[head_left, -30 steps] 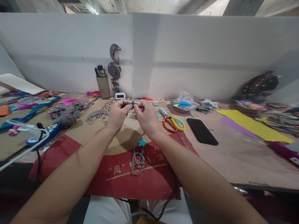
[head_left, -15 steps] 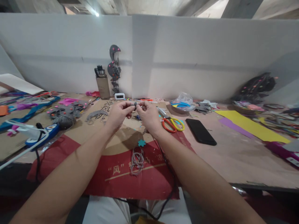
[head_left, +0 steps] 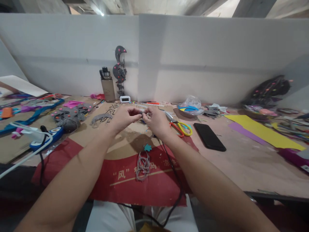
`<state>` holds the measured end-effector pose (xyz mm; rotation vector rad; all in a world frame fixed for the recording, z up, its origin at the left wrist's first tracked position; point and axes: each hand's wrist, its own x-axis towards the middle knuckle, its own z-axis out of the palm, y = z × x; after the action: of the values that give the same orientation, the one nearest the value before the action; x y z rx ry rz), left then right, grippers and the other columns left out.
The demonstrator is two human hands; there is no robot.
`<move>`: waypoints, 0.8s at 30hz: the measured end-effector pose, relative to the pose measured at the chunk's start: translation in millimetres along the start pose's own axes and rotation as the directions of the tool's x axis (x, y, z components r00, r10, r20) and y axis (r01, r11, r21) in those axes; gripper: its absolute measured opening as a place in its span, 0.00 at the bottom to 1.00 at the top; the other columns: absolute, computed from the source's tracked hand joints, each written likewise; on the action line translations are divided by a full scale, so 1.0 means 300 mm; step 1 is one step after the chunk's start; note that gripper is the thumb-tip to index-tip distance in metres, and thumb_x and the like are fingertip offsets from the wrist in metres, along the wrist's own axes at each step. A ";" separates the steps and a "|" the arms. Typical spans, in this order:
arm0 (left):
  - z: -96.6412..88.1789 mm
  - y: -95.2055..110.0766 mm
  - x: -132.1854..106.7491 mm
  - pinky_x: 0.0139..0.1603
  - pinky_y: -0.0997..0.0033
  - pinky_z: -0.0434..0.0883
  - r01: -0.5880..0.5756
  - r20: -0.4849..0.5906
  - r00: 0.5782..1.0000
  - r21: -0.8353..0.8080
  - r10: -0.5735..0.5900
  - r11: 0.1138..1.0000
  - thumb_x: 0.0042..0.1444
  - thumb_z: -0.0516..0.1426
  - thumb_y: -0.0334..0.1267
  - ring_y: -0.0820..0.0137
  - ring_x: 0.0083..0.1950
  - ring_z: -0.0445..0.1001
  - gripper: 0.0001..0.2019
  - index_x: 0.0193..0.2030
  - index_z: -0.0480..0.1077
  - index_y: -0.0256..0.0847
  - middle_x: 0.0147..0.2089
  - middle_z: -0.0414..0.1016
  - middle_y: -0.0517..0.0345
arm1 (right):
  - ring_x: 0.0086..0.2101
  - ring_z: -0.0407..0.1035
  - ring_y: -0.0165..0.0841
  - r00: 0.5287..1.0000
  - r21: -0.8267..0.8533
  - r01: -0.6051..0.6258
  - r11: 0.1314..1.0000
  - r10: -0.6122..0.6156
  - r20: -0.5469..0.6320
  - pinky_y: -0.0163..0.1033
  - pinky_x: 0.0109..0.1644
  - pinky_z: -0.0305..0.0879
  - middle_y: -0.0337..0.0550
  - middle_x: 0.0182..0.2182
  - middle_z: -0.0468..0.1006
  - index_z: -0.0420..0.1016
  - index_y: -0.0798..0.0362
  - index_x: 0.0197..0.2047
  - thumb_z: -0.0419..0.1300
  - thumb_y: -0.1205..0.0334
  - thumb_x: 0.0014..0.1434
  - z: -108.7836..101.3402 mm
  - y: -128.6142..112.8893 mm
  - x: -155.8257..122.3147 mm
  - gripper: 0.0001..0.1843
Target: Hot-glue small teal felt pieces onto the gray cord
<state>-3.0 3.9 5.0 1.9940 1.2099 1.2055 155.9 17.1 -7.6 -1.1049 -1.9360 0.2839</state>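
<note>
Both hands meet above the cardboard sheet (head_left: 135, 195), fingertips pinched close together. My left hand (head_left: 125, 117) and my right hand (head_left: 155, 120) share a tiny dark piece between thumbs and fingers; its kind is too small to make out. Below them lies a teal flower-shaped cutout (head_left: 147, 147), and just nearer to me a loose bundle of grey cord (head_left: 143, 166). Scissors (head_left: 181, 126) with red and yellow handles rest to the right of my right hand. A grey crescent-shaped piece (head_left: 101, 119) lies left of my left hand.
A black phone (head_left: 209, 137) lies right of the scissors, and yellow paper (head_left: 263, 130) beyond it. At the back stand a bottle (head_left: 107, 87) and a small white clock (head_left: 125, 99). A blue power strip (head_left: 48, 139) with cables sits left. A black cable (head_left: 175, 174) crosses the cardboard.
The fingertips have shifted slightly and drawn closer around the small dark piece, which shows less now. The whole view has moved a little, so things appear slightly further right.
</note>
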 end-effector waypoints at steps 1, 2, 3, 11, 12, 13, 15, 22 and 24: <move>0.000 -0.002 0.000 0.27 0.75 0.64 -0.006 -0.007 1.000 0.036 0.006 0.999 0.48 0.58 0.37 0.74 0.25 0.68 0.08 0.33 0.76 0.38 0.26 0.75 0.55 | 0.27 0.61 0.30 1.000 -0.018 0.012 1.000 -0.012 0.002 0.35 0.31 0.52 0.39 0.26 0.71 0.70 0.52 0.31 0.55 0.60 0.54 0.002 0.000 -0.001 0.06; -0.001 -0.006 0.000 0.26 0.75 0.64 -0.009 -0.016 1.000 0.066 0.010 0.998 0.48 0.58 0.36 0.74 0.24 0.68 0.07 0.32 0.76 0.38 0.25 0.74 0.56 | 0.28 0.61 0.30 1.000 -0.024 0.026 0.999 -0.025 0.004 0.35 0.32 0.52 0.39 0.26 0.71 0.70 0.52 0.31 0.54 0.59 0.54 0.005 0.001 -0.002 0.06; -0.002 -0.009 0.000 0.25 0.75 0.64 -0.010 -0.030 0.999 0.092 0.013 0.996 0.47 0.58 0.36 0.74 0.24 0.68 0.07 0.31 0.76 0.38 0.24 0.73 0.56 | 0.28 0.61 0.30 0.999 -0.019 0.041 0.999 -0.041 0.009 0.35 0.32 0.52 0.40 0.26 0.71 0.70 0.52 0.32 0.54 0.59 0.55 0.009 0.002 -0.003 0.07; -0.011 -0.045 0.014 0.25 0.75 0.67 0.051 -0.316 0.946 -0.084 -0.075 0.995 0.44 0.58 0.35 0.74 0.23 0.68 0.04 0.27 0.70 0.37 0.23 0.70 0.60 | 0.29 0.64 0.31 0.997 0.258 -0.006 0.966 -0.016 0.081 0.36 0.34 0.59 0.40 0.29 0.71 0.58 0.58 0.54 0.53 0.59 0.58 0.054 -0.037 -0.038 0.21; -0.012 -0.052 0.018 0.26 0.74 0.68 0.052 -0.338 0.935 -0.160 -0.104 0.986 0.44 0.58 0.35 0.74 0.23 0.69 0.04 0.27 0.69 0.36 0.23 0.70 0.60 | 0.29 0.65 0.31 0.996 0.267 -0.010 0.964 -0.015 0.093 0.36 0.35 0.59 0.41 0.30 0.72 0.59 0.58 0.53 0.53 0.60 0.58 0.055 -0.044 -0.043 0.20; -0.014 -0.060 0.023 0.26 0.74 0.69 0.051 -0.359 0.924 -0.220 -0.130 0.974 0.44 0.59 0.35 0.74 0.23 0.69 0.04 0.27 0.69 0.36 0.22 0.69 0.60 | 0.30 0.65 0.31 0.994 0.270 -0.010 0.963 -0.020 0.107 0.37 0.36 0.59 0.41 0.30 0.72 0.62 0.57 0.51 0.52 0.61 0.59 0.056 -0.050 -0.048 0.18; -0.019 -0.077 0.032 0.26 0.74 0.70 0.045 -0.408 0.898 -0.293 -0.167 0.955 0.43 0.59 0.34 0.74 0.23 0.69 0.05 0.27 0.69 0.36 0.22 0.70 0.60 | 0.32 0.66 0.31 0.989 0.271 -0.002 0.963 -0.038 0.142 0.37 0.38 0.60 0.42 0.32 0.73 0.67 0.55 0.46 0.52 0.62 0.59 0.055 -0.062 -0.057 0.13; -0.078 -0.136 0.055 0.25 0.76 0.69 0.040 -0.526 0.790 -0.466 -0.314 0.884 0.43 0.59 0.31 0.77 0.22 0.68 0.03 0.26 0.69 0.35 0.21 0.69 0.61 | 0.24 0.58 0.25 0.962 0.566 -0.161 0.808 0.000 0.274 0.32 0.28 0.55 0.34 0.23 0.66 0.71 0.54 0.35 0.54 0.60 0.57 0.022 -0.109 -0.061 0.08; -0.103 -0.154 0.059 0.24 0.77 0.68 0.009 -0.566 0.753 -0.500 -0.335 0.866 0.43 0.59 0.30 0.77 0.21 0.68 0.03 0.26 0.68 0.35 0.21 0.68 0.62 | 0.19 0.52 0.22 0.932 0.701 -0.275 0.658 0.004 0.362 0.30 0.22 0.48 0.31 0.20 0.60 0.69 0.54 0.34 0.55 0.57 0.56 -0.010 -0.121 -0.053 0.09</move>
<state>-46.3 40.7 -8.3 1.0906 1.2014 1.9461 140.4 -17.1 5.6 -0.6556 -1.7136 1.3110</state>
